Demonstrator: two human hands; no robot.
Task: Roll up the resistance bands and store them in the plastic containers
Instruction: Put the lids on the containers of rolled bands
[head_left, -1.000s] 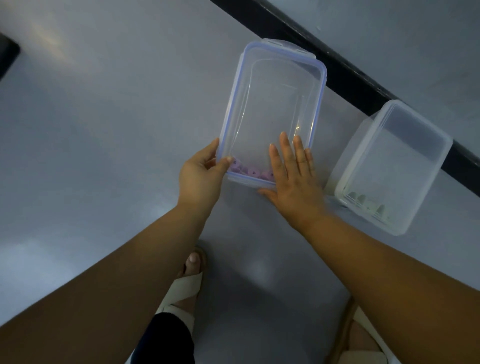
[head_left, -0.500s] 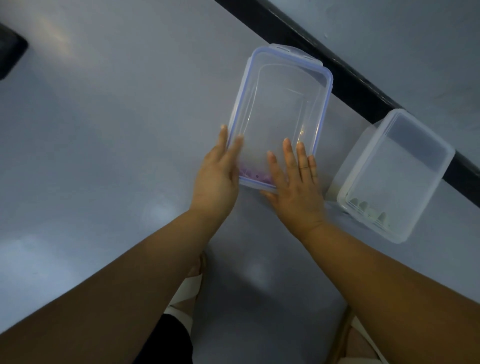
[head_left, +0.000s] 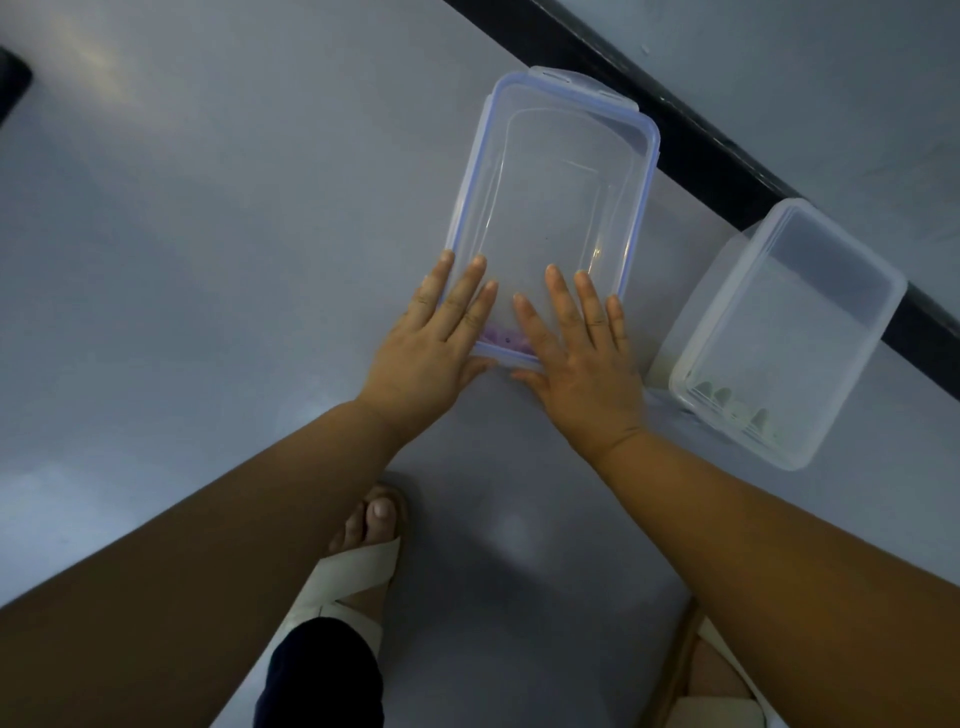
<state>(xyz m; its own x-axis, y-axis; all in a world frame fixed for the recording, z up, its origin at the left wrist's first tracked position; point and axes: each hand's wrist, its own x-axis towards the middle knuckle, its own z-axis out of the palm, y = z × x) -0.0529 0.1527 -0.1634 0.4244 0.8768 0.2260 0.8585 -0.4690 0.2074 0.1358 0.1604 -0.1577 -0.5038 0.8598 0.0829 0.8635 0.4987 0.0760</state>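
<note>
Change: left hand released the corner. It and right hand now lie flat, fingers straight, pressing the lid. Purple bands nearly sealed in.

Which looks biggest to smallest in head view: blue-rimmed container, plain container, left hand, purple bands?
1. blue-rimmed container and plain container: look about alike, not ranked.
2. left hand.
3. purple bands: only a sliver shows.

Two containers, blue-rimmed container and plain container; left hand, right hand; two sandals.
</note>
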